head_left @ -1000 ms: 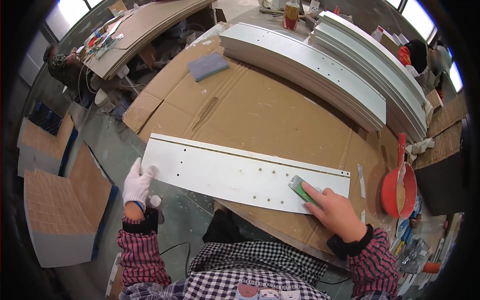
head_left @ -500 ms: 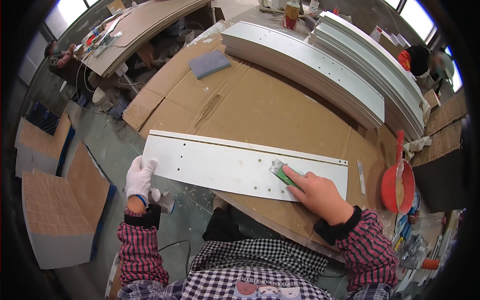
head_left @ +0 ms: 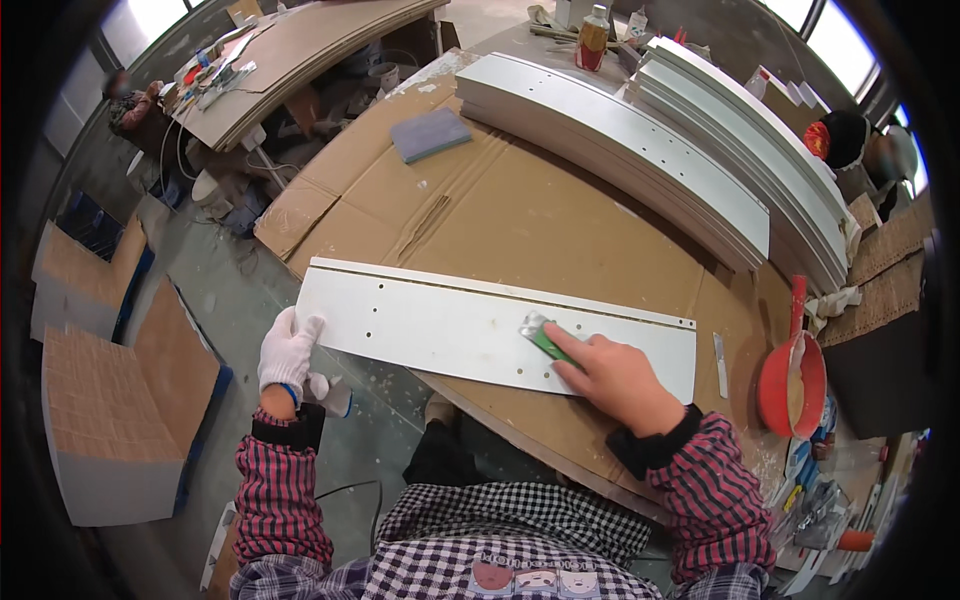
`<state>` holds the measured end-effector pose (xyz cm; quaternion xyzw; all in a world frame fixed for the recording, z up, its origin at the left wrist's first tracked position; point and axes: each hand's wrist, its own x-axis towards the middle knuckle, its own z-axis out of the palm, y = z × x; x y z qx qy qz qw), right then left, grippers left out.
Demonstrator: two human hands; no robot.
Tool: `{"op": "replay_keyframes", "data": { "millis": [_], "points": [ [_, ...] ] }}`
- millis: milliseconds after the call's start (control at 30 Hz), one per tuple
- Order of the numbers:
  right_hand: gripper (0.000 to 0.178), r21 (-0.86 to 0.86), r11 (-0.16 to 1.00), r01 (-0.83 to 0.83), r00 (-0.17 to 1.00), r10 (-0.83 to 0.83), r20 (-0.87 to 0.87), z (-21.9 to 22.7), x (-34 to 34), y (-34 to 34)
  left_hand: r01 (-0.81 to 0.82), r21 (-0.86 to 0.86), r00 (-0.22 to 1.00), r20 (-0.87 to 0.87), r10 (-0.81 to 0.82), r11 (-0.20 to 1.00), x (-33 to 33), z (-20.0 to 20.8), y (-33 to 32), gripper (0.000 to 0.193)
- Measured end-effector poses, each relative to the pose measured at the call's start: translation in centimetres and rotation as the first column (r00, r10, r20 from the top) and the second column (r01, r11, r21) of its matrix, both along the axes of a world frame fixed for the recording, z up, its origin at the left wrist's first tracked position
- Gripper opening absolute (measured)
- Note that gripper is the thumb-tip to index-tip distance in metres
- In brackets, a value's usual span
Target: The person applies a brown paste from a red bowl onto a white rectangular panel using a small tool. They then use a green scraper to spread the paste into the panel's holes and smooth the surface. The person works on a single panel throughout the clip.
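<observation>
A long white panel [head_left: 440, 325] with small holes and a dark groove along its far edge lies across the cardboard-covered table [head_left: 560, 240]. Its left end sticks out past the table's near edge. There my left hand [head_left: 288, 350], in a white glove, grips the panel's corner, thumb on top. Bare, my right hand [head_left: 625, 380] presses a small green block with a silvery end [head_left: 545, 338] flat against the panel, right of its middle. The palm side of the fingers is hidden.
White curved panels [head_left: 620, 140] are stacked at the back. A grey-purple pad [head_left: 430, 134] lies far left on the cardboard. On the right are a thin blade [head_left: 720, 365] and a red long-handled pan [head_left: 765, 390]. Wood-faced curved pieces [head_left: 115, 410] stand on the floor at left.
My right hand has slid the green block a little left along the panel. My left hand keeps its grip at the panel's end. The whole view has shifted slightly.
</observation>
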<state>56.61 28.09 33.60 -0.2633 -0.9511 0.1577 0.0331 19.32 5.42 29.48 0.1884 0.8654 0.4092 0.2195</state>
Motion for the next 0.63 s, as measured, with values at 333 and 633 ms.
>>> {"op": "replay_keyframes", "data": {
  "millis": [333, 633],
  "points": [
    [0.061, -0.081, 0.961, 0.266, 0.956, -0.274, -0.105, 2.8, 7.0, 0.6, -0.039, 0.057, 0.999, 0.04, 0.036, 0.998, -0.3, -0.6, -0.5, 0.047],
    [0.074, -0.083, 0.81, 0.58, 0.807, -0.586, -0.071, 0.3, 18.6, 0.5, -0.077, 0.073, 0.993, -0.079, 0.083, 0.994, -1.0, -2.3, -1.3, 0.056]
  ]
}}
